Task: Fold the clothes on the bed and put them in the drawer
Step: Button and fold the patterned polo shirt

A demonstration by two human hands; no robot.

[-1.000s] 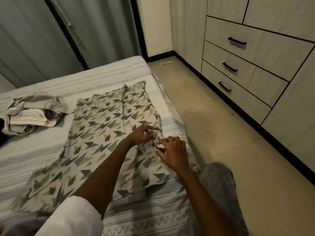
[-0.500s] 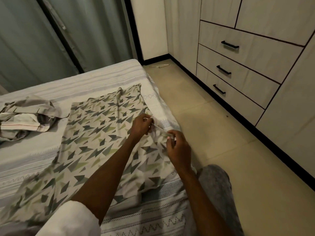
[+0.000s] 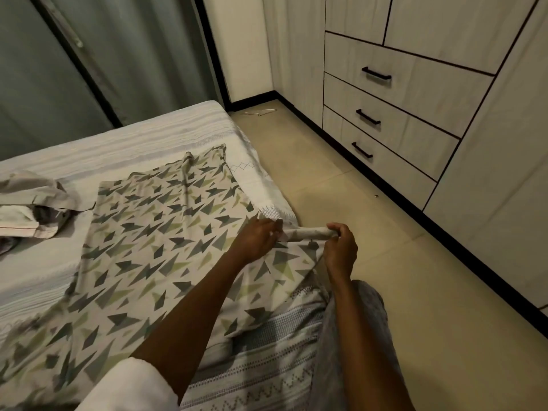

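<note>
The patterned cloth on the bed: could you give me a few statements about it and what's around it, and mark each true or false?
1. Both hands hold the patterned cloth. True: the left hand and right hand grip its edge.
2. The cloth is folded into a small square. False: it lies spread out on the bed.
3. One drawer is pulled open. False: all three are closed.
4. Another crumpled garment lies on the bed. True.

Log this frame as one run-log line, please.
step: straightening patterned garment on bed | left hand: pinches edge | right hand: grips same edge, stretched between hands | drawers: closed | crumpled clothes: unfolded
</note>
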